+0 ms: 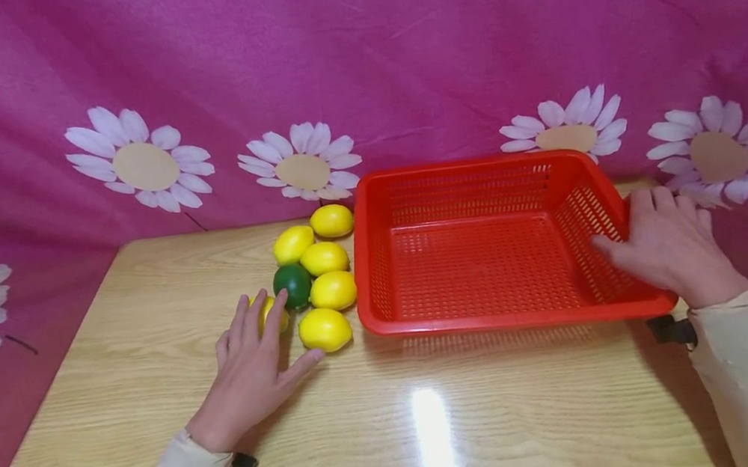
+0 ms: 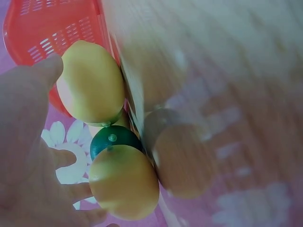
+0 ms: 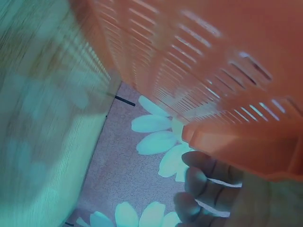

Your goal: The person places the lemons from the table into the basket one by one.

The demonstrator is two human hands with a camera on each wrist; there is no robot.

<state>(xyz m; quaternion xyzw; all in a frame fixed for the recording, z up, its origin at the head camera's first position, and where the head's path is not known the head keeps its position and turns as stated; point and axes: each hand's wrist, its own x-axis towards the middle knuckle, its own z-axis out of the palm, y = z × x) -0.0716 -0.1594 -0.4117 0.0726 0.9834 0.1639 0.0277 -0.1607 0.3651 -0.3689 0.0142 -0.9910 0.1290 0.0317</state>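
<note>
My left hand (image 1: 248, 370) reaches over the left side of the table with its fingers spread. Its fingers partly cover a lemon (image 1: 272, 317), and its thumb is by the front lemon (image 1: 325, 330). In the left wrist view the thumb tip overlaps the edge of one lemon (image 2: 92, 82), while the fingers lie behind another lemon (image 2: 124, 182). A dark green lime (image 1: 293, 286) sits among the lemons. My right hand (image 1: 673, 246) holds the right rim of a red plastic basket (image 1: 511, 318), thumb inside. In the right wrist view its curled fingers (image 3: 196, 182) show below the rim.
Several more lemons, such as the back one (image 1: 331, 221), lie against or near the basket's left side. The basket stands on a wooden table (image 1: 339, 432), its bottom bare. A magenta cloth (image 1: 357, 55) with white daisies hangs behind the table.
</note>
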